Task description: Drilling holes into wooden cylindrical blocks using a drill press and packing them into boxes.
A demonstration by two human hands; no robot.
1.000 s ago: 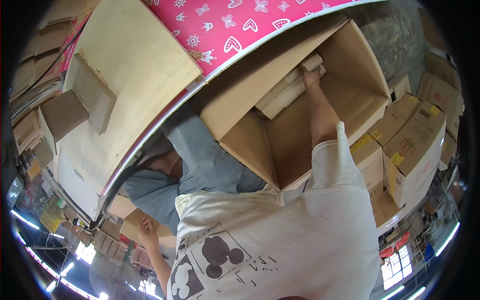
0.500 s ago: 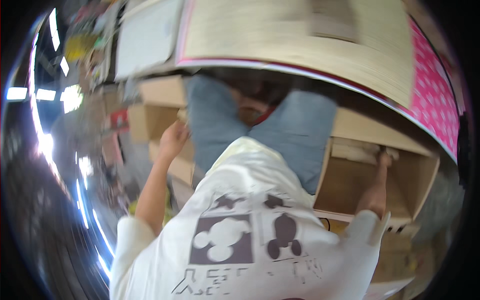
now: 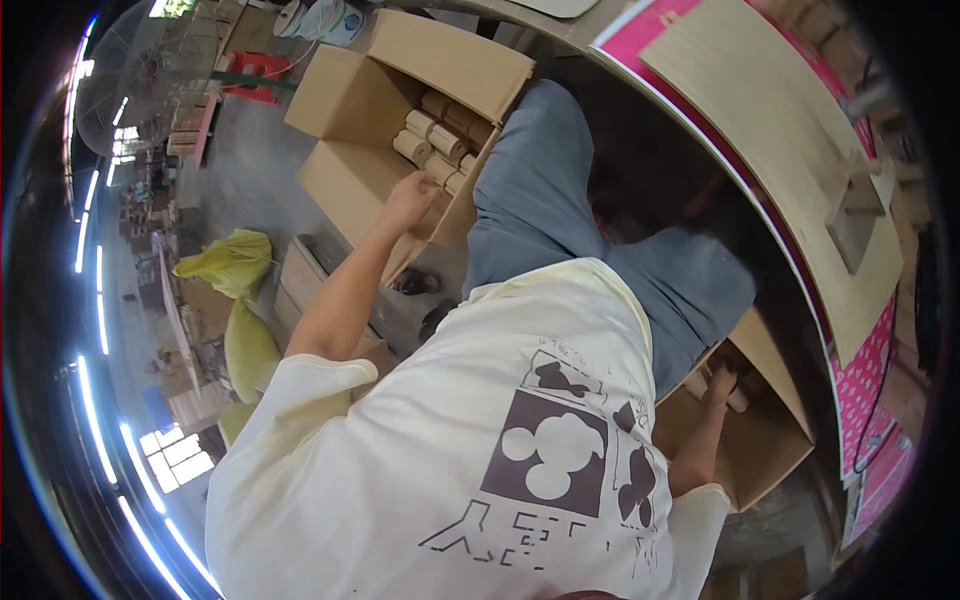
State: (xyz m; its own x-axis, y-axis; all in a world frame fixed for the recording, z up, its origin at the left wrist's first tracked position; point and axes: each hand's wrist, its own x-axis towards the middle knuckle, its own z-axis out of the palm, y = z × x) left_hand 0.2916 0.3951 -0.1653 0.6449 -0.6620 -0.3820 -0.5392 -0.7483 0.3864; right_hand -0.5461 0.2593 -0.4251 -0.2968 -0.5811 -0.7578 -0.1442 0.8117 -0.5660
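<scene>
On my left an open cardboard box (image 3: 355, 185) holds several pale, wood-coloured bundles (image 3: 447, 142), rounded and stacked together. My left hand (image 3: 410, 203) is inside its near side, beside the lowest bundles, fingers curled. What those fingers hold, if anything, is hidden. On my right, low beside my leg, stands a second open cardboard box (image 3: 765, 462). My right hand (image 3: 720, 385) reaches into it with bent fingers, against a pale wooden piece (image 3: 738, 401) that shows only in part. Whether the fingers wrap round that piece cannot be made out.
A table with a pink patterned cover (image 3: 868, 400) curves round the front right, carrying a thin wooden board (image 3: 750, 130) and a small wooden block (image 3: 853, 222). Behind my left arm lie yellow-green sacks (image 3: 235, 265). A red stool (image 3: 258, 78) and a fan (image 3: 140, 75) stand farther off.
My view has turned left, bringing the left box and its bundles into fuller sight. The table has shifted right in the picture. Both hands remain at the boxes.
</scene>
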